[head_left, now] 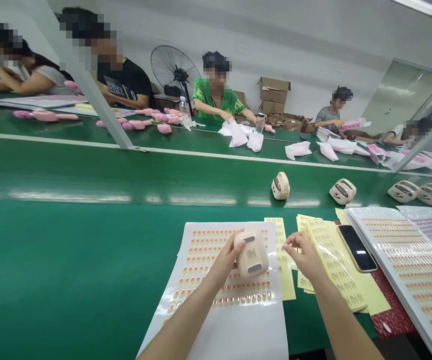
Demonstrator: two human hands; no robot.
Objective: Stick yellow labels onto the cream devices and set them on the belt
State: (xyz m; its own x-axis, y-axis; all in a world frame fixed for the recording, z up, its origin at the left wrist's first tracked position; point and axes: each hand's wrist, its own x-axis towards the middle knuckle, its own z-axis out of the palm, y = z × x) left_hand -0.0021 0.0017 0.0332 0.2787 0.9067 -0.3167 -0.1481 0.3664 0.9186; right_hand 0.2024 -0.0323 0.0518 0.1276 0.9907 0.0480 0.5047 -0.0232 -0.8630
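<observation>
Green conveyor belt (88, 260), sticker sheet (238, 320), white wall (294, 40), standing fan (174, 70)

Cream handheld device (252, 254) upright over orange sticker sheet (216, 285)

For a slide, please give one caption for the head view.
Left hand holds a beige device over a sticker sheet; right hand picks at yellow label strips.

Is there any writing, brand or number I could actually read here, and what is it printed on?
"ARE" and part of another letter: white print on the black T-shirt of a person across the belt; the rest is hidden.
Sticker sheet under the left hand: too small to read.
Yellow label strips by the right hand: too small.
Beige device, pink boxes: markings blurred.
</observation>
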